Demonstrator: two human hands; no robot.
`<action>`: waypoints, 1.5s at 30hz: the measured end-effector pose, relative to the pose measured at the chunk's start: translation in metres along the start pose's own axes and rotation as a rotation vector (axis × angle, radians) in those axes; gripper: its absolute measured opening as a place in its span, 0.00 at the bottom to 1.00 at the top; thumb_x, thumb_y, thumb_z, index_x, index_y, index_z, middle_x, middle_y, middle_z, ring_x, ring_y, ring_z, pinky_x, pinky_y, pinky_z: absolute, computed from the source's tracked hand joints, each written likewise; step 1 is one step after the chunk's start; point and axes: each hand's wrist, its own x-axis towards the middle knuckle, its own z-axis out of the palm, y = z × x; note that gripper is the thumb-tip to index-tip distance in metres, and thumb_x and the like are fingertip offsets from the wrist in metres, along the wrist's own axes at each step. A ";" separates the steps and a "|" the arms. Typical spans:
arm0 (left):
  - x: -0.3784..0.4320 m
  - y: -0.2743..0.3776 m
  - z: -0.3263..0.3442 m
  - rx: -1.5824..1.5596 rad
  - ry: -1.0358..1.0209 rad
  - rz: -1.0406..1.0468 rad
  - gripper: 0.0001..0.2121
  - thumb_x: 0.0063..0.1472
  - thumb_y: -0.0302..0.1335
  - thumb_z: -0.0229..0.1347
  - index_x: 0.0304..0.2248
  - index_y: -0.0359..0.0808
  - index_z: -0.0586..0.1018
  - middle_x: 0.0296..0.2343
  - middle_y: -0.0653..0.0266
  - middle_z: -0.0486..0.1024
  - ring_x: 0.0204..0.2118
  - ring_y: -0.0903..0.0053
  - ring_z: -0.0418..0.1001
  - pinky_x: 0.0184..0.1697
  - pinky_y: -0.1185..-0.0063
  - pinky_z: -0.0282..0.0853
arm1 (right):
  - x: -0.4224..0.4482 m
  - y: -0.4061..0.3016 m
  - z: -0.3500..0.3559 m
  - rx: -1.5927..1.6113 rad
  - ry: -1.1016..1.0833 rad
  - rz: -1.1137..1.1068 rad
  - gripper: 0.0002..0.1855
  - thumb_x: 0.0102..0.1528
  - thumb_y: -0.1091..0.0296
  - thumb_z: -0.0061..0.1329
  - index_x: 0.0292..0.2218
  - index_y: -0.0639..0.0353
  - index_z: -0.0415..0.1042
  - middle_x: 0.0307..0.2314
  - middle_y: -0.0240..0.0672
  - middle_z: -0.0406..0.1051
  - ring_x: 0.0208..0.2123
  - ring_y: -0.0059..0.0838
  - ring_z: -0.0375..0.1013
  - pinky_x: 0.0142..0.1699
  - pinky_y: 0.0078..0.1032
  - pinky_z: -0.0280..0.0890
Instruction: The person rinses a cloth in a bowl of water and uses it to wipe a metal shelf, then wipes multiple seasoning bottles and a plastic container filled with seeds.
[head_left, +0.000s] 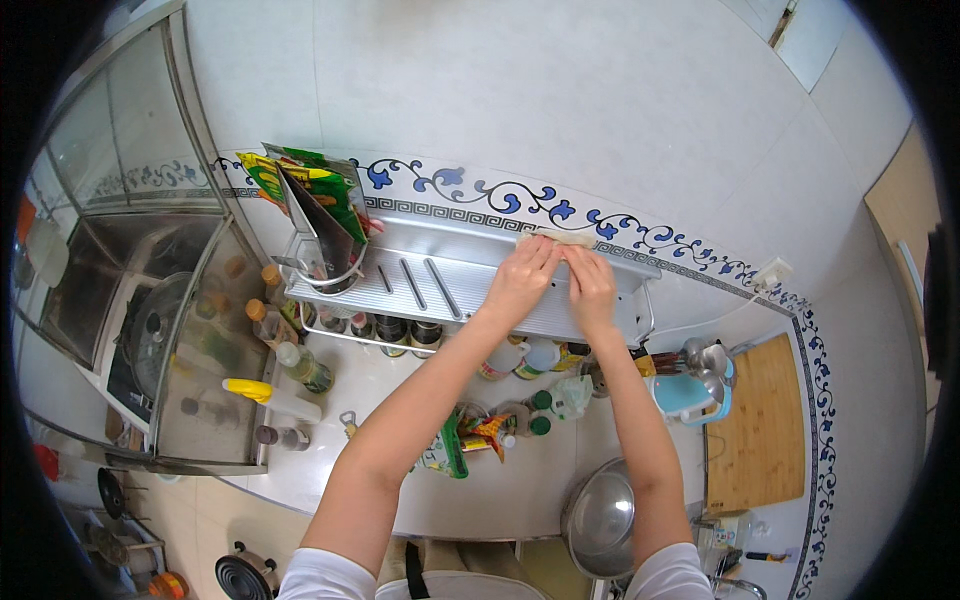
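Note:
A pale cloth (577, 238) lies against the upper back edge of a metal wall shelf (480, 300), just at the patterned tile border. My left hand (523, 271) grips it with fingers bent over it. Close beside, almost touching at the fingertips, my right hand (591, 281) holds the right part of the same cloth. My fingers hide much of it. Slots and ridges mark the shelf's top. At its left end, a wire holder (330, 283) carries upright seasoning packets (319, 187) and a dark blade-like item.
Bottles stand under the shelf, and a yellow-topped spray bottle (274, 397) is at the counter's left. A steel basin (600, 517) sits below my right forearm. Ladles (705, 364), a wooden cutting board (756, 427) and a wall socket (772, 274) are at right. A glass-panelled enclosure (217, 352) borders the left.

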 end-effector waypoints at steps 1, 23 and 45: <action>0.000 0.001 0.003 0.012 -0.004 0.004 0.17 0.47 0.21 0.51 0.40 0.29 0.75 0.38 0.55 0.74 0.42 0.66 0.72 0.45 0.74 0.69 | -0.002 0.002 -0.001 -0.007 -0.004 0.003 0.17 0.44 0.82 0.49 0.38 0.64 0.73 0.36 0.40 0.73 0.38 0.39 0.71 0.43 0.33 0.65; -0.006 -0.032 -0.041 -0.030 -0.076 -0.024 0.18 0.46 0.19 0.52 0.41 0.35 0.75 0.38 0.60 0.74 0.42 0.67 0.73 0.42 0.75 0.72 | 0.012 -0.040 0.032 -0.002 0.048 0.113 0.13 0.46 0.79 0.49 0.37 0.62 0.73 0.37 0.37 0.73 0.38 0.38 0.69 0.44 0.33 0.64; -0.045 -0.111 -0.110 0.158 -0.103 -0.062 0.18 0.49 0.17 0.50 0.42 0.35 0.74 0.42 0.58 0.72 0.45 0.64 0.71 0.45 0.73 0.69 | 0.054 -0.120 0.094 0.173 0.036 -0.003 0.14 0.45 0.77 0.50 0.37 0.62 0.73 0.36 0.37 0.72 0.39 0.37 0.70 0.44 0.33 0.66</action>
